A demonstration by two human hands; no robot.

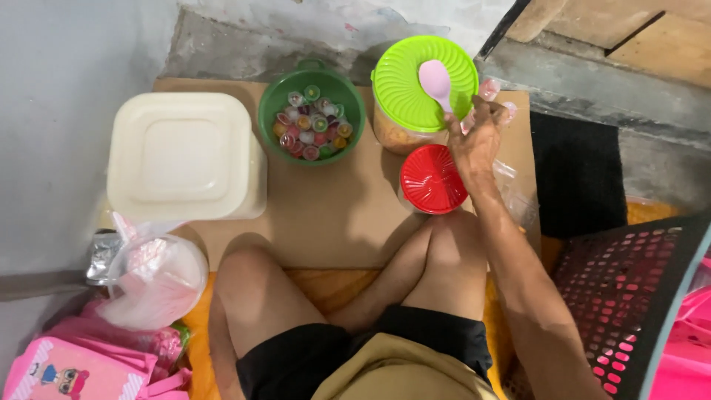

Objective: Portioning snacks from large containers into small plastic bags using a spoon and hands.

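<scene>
I see the right hand (474,144) clamped on a pink spoon (435,81) over the green lid (404,92), beside 1 red-lidded jar (432,179); the left hand is out of view.

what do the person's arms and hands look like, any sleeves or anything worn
Only the right arm and right hand show. The arm is bare from hand to frame edge: no sleeve, glove, watch or ring visible. It looks lean. The left hand is out of view.
</scene>
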